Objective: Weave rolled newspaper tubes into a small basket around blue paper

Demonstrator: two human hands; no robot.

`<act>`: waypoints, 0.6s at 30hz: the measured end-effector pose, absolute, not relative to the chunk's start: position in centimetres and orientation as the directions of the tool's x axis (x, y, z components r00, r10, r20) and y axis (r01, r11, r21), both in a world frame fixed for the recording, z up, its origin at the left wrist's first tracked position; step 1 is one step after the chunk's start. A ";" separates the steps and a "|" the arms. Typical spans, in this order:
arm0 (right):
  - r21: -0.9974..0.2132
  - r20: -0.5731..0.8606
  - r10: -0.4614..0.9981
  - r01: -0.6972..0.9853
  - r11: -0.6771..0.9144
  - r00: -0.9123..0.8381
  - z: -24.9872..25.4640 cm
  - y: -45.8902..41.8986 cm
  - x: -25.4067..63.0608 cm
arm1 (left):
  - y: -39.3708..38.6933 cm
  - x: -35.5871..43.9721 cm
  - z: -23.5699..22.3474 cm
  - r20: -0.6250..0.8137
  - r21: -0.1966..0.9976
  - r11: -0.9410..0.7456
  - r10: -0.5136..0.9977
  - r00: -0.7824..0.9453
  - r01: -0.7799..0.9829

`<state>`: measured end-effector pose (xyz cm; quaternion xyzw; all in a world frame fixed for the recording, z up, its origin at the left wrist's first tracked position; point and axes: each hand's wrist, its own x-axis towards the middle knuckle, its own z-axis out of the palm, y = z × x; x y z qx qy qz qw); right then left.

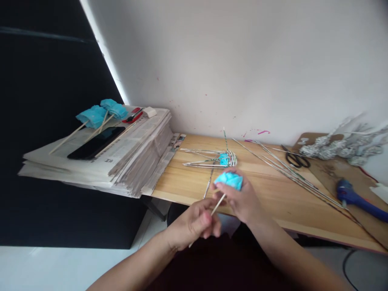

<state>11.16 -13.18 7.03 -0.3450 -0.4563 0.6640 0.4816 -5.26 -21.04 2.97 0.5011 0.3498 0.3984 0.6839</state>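
Observation:
My left hand [198,224] is closed around a thin wooden stick [218,204] that slants up to the right. At the stick's upper end sits a blue paper flower [228,180], and my right hand [242,198] is closed on it from the right, fingers round its base. Behind my hands, on the wooden table [188,186], lies a small frame of rolled newspaper sticks [200,165] with a blue piece [224,159] inside its rounded end.
At left, a newspaper stack [151,145] carries several blue paper flowers [93,115] on sticks, a black phone [97,142] and a red cutter [133,116]. At right lie paper sticks [291,173], black scissors [295,158], a blue glue gun [360,200] and foil-wrapped pieces [321,148].

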 end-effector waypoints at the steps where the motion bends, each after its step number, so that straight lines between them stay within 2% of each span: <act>1: -0.887 -0.048 0.978 -0.441 -0.136 -0.204 7.1 -12.5 11.4 | -21.1 -5.5 2.9 -0.104 0.982 0.163 0.891 0.441 -0.097; 3: -0.792 -0.101 0.989 -0.592 -0.147 -0.111 7.5 -11.4 12.2 | -21.1 -6.2 3.0 -0.135 0.991 0.118 0.917 0.375 0.067; 5: -0.711 -0.142 0.985 -0.683 -0.170 -0.097 7.7 -10.8 12.9 | -20.9 -6.6 3.5 -0.056 0.995 0.031 0.960 0.274 0.092; 9: -0.500 -0.245 0.950 -0.815 -0.295 -0.193 7.2 -11.2 13.0 | -20.5 -5.5 4.6 0.345 0.936 -0.344 0.939 0.000 -0.071; 11: -0.388 -0.290 0.918 -0.843 -0.373 -0.272 7.0 -11.5 12.8 | -20.3 -4.1 5.1 0.400 0.884 -0.397 0.916 -0.040 -0.247; 12: -0.339 -0.303 0.895 -0.841 -0.422 -0.327 7.1 -11.6 12.9 | -20.2 -3.3 5.4 0.456 0.849 -0.432 0.890 0.008 -0.305; 13: -0.296 -0.305 0.870 -0.829 -0.473 -0.387 7.2 -11.5 13.1 | -20.1 -2.6 5.7 0.523 0.825 -0.484 0.850 0.069 -0.291; 15: -0.250 -0.278 0.831 -0.799 -0.547 -0.482 7.7 -11.1 13.7 | -19.8 -1.4 6.5 0.629 0.767 -0.618 0.674 0.386 -0.171; 16: -0.255 -0.261 0.829 -0.793 -0.554 -0.495 8.1 -10.7 14.2 | -19.7 -0.9 6.8 0.600 0.755 -0.642 0.591 0.539 -0.137; 18: -0.321 -0.252 0.865 -0.806 -0.497 -0.434 8.7 -9.8 15.2 | -19.4 -0.1 7.3 0.515 0.800 -0.576 0.516 0.684 -0.168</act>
